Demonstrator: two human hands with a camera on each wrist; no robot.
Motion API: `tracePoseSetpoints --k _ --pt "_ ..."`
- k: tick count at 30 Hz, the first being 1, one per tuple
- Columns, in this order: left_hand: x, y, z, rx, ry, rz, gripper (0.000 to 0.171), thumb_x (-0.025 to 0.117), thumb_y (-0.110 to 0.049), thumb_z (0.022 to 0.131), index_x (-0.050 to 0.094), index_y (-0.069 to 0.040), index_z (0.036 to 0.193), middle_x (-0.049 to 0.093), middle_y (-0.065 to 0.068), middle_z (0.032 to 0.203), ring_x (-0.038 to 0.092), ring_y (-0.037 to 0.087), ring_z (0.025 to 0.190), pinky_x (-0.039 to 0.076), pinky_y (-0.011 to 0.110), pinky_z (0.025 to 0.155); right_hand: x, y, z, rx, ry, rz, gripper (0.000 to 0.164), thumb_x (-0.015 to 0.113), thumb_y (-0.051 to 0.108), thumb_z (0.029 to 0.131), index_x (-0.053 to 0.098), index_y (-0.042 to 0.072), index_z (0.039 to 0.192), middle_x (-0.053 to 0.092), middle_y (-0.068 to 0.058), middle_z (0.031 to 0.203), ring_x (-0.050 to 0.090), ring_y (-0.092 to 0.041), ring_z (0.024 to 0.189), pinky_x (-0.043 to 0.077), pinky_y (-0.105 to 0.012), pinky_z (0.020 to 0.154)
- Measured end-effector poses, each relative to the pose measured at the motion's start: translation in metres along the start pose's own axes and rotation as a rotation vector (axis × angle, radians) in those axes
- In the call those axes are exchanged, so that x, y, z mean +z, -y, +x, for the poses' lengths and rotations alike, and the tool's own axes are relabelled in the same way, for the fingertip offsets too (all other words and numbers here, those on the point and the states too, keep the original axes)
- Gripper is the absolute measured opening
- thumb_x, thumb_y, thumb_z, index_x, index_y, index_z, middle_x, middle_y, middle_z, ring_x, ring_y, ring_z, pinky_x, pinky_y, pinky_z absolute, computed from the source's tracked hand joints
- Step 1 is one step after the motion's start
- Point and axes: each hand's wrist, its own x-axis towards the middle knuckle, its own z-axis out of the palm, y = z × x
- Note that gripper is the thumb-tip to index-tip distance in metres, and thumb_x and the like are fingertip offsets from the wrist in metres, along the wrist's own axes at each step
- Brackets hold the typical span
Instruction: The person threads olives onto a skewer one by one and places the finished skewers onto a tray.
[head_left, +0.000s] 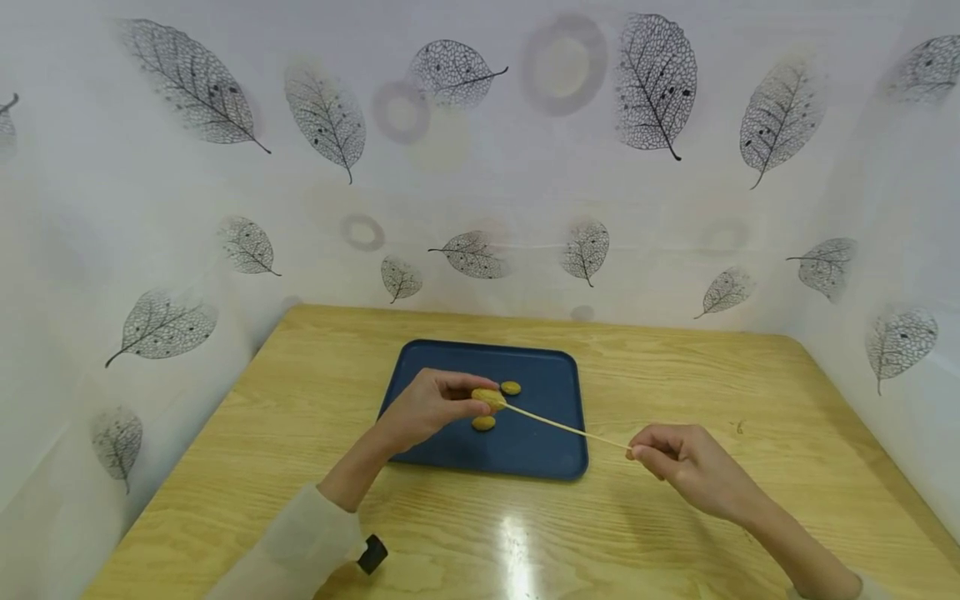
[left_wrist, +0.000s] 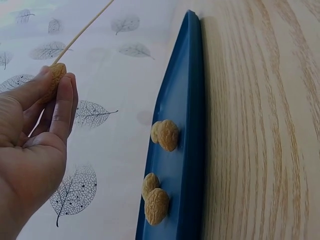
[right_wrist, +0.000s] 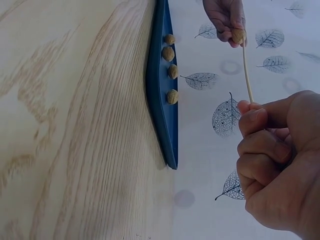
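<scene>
Thumb and fingers of my left hand [head_left: 426,410] pinch a tan, wrinkled walnut [head_left: 489,399] above the tray. A thin wooden skewer [head_left: 558,424] runs from the walnut's right end across to my right hand [head_left: 693,467]. That hand pinches the skewer's other end between thumb and forefinger, its remaining fingers curled, as the right wrist view shows. Whether the tip is inside the shell I cannot tell. Below lies a blue tray [head_left: 555,454] with several more walnuts [right_wrist: 172,96] on it; the left hand hides part of them in the head view.
The tray rests on a wood-grain table [head_left: 660,375], back from its near side. A pale sheet [head_left: 510,200] printed with leaves rises behind the table and along both sides. A small black object [head_left: 372,554] shows at the left sleeve [head_left: 307,537].
</scene>
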Motion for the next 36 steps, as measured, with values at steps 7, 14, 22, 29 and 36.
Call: tracePoseSetpoints --k 7,14,22,29,36 --pt "0.0007 0.0030 0.0010 0.002 0.004 0.023 0.032 0.072 -0.010 0.098 0.071 0.002 0.128 0.075 0.010 0.108 0.065 0.051 0.103 0.060 0.046 0.084 0.0009 -0.0016 0.0019 -0.012 0.006 0.003 0.016 0.059 0.007 0.106 0.071 0.002 0.098 0.043 0.007 0.064 0.028 -0.004 0.048 0.030 -0.029 0.039" --pt "0.0013 0.0059 0.0020 0.000 -0.002 0.046 0.033 0.073 -0.010 0.098 0.071 0.002 0.128 0.075 0.008 0.105 0.065 0.050 0.098 0.060 0.040 0.079 0.0026 -0.0022 0.0035 -0.026 0.010 0.006 0.016 0.059 0.006 0.105 0.071 0.003 0.096 0.043 0.007 0.064 0.029 -0.005 0.048 0.032 -0.029 0.040" --pt "0.0024 0.0068 0.0023 -0.005 -0.005 0.040 0.032 0.074 -0.011 0.097 0.072 0.001 0.127 0.071 0.009 0.109 0.064 0.051 0.100 0.060 0.042 0.080 0.0028 -0.0008 0.0054 -0.019 0.018 0.016 0.017 0.058 0.008 0.106 0.071 0.003 0.096 0.042 0.006 0.063 0.027 -0.005 0.047 0.033 -0.030 0.041" --pt "0.0037 0.0077 0.0020 -0.015 0.001 0.011 0.033 0.074 -0.011 0.097 0.072 0.001 0.128 0.071 0.009 0.109 0.065 0.053 0.103 0.058 0.055 0.087 0.0036 -0.0003 0.0059 -0.012 0.026 0.023 0.017 0.058 0.008 0.106 0.070 0.002 0.097 0.043 0.006 0.064 0.028 -0.005 0.047 0.033 -0.031 0.041" --pt "0.0046 0.0081 0.0030 -0.026 -0.002 -0.010 0.033 0.074 -0.010 0.097 0.072 0.001 0.128 0.072 0.010 0.111 0.066 0.052 0.105 0.055 0.060 0.091 0.0049 -0.0003 0.0074 -0.008 0.031 0.035 0.017 0.058 0.009 0.106 0.069 0.002 0.096 0.043 0.006 0.064 0.028 -0.006 0.048 0.032 -0.031 0.041"
